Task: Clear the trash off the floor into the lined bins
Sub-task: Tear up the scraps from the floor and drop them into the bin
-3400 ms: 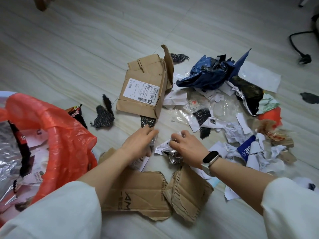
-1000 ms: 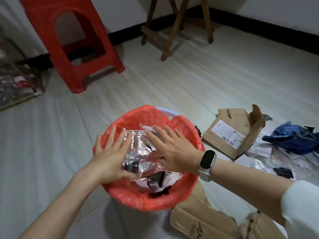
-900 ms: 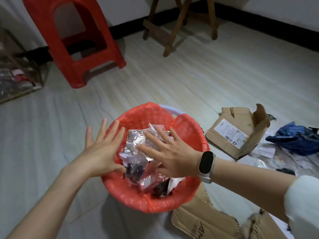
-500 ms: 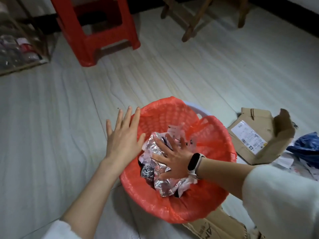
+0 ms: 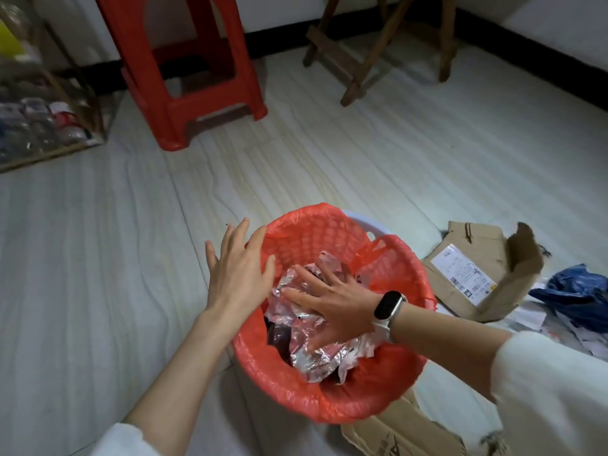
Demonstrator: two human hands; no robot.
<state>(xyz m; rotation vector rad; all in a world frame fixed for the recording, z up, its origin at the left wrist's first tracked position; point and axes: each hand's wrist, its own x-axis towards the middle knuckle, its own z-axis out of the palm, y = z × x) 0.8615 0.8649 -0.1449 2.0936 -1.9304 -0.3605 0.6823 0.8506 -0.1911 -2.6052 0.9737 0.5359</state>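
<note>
Part of the job looked done: the red-lined bin [image 5: 332, 386] near centre held crumpled foil wrappers [image 5: 316, 353], pressed down by the right hand [image 5: 332, 311], fingers flat; the left hand [image 5: 235, 274] hovered open at its rim. Cardboard box [image 5: 480, 268] and blue bag [image 5: 575, 291] remained on the floor, right.

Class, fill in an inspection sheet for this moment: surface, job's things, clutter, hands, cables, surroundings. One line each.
Surface: pale wood-look floor.
Job's things: bin with red liner; foil wrapper inside.
Clutter: labelled cardboard box, blue bag, torn cardboard on the floor.
Hands: right hand flat on the foil; left hand open at the rim.
Cables: nothing seen.
Surroundings: red stool, wooden legs.
</note>
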